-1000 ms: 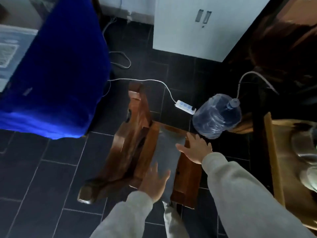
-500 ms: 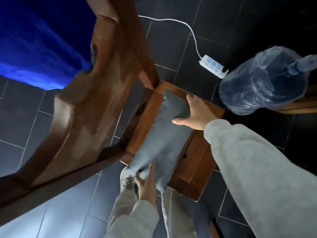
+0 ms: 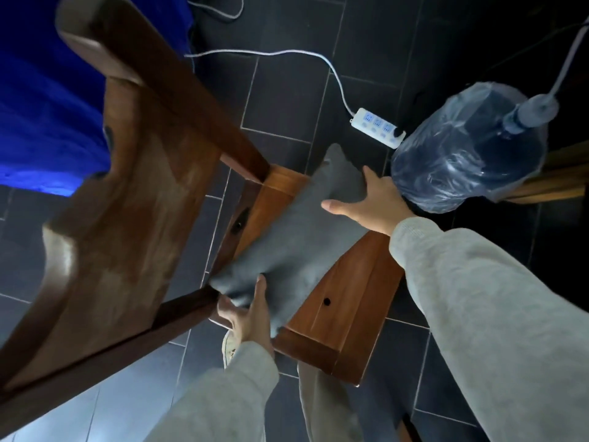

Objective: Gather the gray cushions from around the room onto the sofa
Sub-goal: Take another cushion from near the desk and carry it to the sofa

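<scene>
Both hands are on one soft gray fabric cushion (image 3: 296,237) near the middle of the frame: the left hand (image 3: 247,317), low and centre, pinches the cushion's near end with the thumb on top and the fingers curled under it, and the right hand (image 3: 373,199), to the right of centre, is spread against the far end, thumb across the top and fingers wrapped round the edge. Each hand is grasping the cushion, neither is released. That cushion lies slantwise on a small brown wooden surface (image 3: 347,301) that looks like a low side table or stool, and its far corner appears to be peeling up off the wood, so the lift seems to be only beginning. As for progress, this is at best one cushion in hand and none delivered that can be seen: no sofa seat with cushions on it shows here, only a big reddish-brown wooden armrest or frame (image 3: 127,199) filling the left half, which may belong to the sofa, though that cannot be told. Left to do, by my judgement, is raising this cushion clear, carrying it to the sofa, and then fetching any others; how many remain is not visible. A clear blue water jug in a plastic bag (image 3: 468,151) stands just beside the right hand, and a white power strip (image 3: 377,127) lies on the dark tiled floor (image 3: 287,100) beyond.
</scene>
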Tool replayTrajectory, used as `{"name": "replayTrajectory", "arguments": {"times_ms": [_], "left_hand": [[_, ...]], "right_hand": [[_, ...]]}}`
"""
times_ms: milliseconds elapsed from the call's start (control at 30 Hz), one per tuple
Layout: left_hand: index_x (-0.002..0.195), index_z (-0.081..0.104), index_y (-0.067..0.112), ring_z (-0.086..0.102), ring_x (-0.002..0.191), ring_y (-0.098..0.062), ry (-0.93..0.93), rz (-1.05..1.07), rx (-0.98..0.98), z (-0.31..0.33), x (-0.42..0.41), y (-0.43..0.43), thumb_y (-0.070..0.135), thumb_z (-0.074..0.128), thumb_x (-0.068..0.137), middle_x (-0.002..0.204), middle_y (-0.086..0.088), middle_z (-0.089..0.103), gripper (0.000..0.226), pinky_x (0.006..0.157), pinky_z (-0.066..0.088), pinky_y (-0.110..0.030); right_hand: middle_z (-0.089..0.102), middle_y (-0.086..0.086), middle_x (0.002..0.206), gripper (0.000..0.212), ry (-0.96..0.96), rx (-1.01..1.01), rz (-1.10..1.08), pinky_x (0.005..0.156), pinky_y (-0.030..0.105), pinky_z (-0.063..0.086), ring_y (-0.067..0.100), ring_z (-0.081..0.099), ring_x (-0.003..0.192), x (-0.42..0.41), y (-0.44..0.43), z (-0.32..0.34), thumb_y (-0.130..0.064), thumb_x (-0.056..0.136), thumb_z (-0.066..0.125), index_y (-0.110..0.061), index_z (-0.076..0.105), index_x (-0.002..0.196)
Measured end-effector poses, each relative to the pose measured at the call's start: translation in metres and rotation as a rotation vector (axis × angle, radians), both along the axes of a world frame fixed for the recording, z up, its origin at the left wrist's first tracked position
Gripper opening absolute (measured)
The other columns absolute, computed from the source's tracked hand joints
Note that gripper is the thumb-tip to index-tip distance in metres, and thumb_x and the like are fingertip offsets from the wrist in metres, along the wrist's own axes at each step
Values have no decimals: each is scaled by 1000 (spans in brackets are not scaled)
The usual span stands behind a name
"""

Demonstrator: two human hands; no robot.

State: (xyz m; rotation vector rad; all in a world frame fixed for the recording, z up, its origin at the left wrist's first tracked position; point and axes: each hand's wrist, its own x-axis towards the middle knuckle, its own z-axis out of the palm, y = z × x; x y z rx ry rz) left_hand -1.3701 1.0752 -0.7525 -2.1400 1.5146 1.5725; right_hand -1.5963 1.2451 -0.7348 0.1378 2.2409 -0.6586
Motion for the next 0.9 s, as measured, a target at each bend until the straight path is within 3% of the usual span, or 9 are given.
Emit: {"name": "replayTrajectory", "arguments": {"times_ms": [133,267,467,567,633,700,767,833,900], "left_hand": [[162,30,27,49,142,-26,108,-109,53,35,-58,3,57,76,87,159,1,46,93,118,41,-46],[161,32,32,46,145,-24,290,-322,-18,124,-131,13,57,72,90,160,6,45,85,120,39,-49],[149,50,30,60,126,-16,579,-621,-207,278,-218,-8,46,77,89,138,8,62,68,110,49,-40],[128,61,45,64,112,4,715,-638,-276,355,-239,-29,39,74,94,117,28,70,37,97,50,-26],[107,61,58,64,93,18,766,-626,-288,392,-241,-45,44,76,91,98,43,68,27,84,46,-18],[116,62,55,66,94,12,877,-565,-344,461,-227,-81,41,79,90,99,39,69,34,88,48,-22],[139,60,39,62,101,4,930,-496,-405,490,-210,-113,32,80,89,111,31,65,54,91,48,-24],[145,58,27,64,102,3,947,-476,-442,519,-196,-141,23,80,89,116,21,67,61,81,49,-16],[141,59,22,65,93,14,984,-411,-569,562,-145,-193,17,81,89,111,22,69,57,71,48,-6]], "right_hand": [[28,12,165,135,112,-31,-264,121,56,36,36,33,152,-21,32,35,-94,58,69,-28,21,166],[45,10,156,129,285,-135,-572,115,51,44,32,48,142,-55,77,118,-92,54,72,-22,38,157],[51,2,129,109,505,-262,-697,88,31,41,20,53,108,-100,108,264,-79,72,76,-9,42,148],[57,-1,101,88,554,-304,-697,68,23,41,15,56,80,-113,98,344,-78,75,76,-13,44,126],[55,-4,98,84,539,-348,-651,66,25,41,15,55,79,-119,85,382,-78,74,76,-17,41,120],[57,-4,107,89,615,-433,-537,78,31,46,21,58,93,-119,50,453,-79,71,77,-18,45,128],[58,-14,104,93,688,-495,-459,77,27,48,12,59,90,-109,20,488,-81,65,79,-23,48,130],[58,-23,104,93,697,-538,-346,73,19,46,-2,58,89,-101,-7,514,-82,57,81,-28,49,127],[64,-18,117,100,726,-610,-183,88,26,52,6,63,102,-75,-67,561,-81,54,84,-29,51,132]]}}
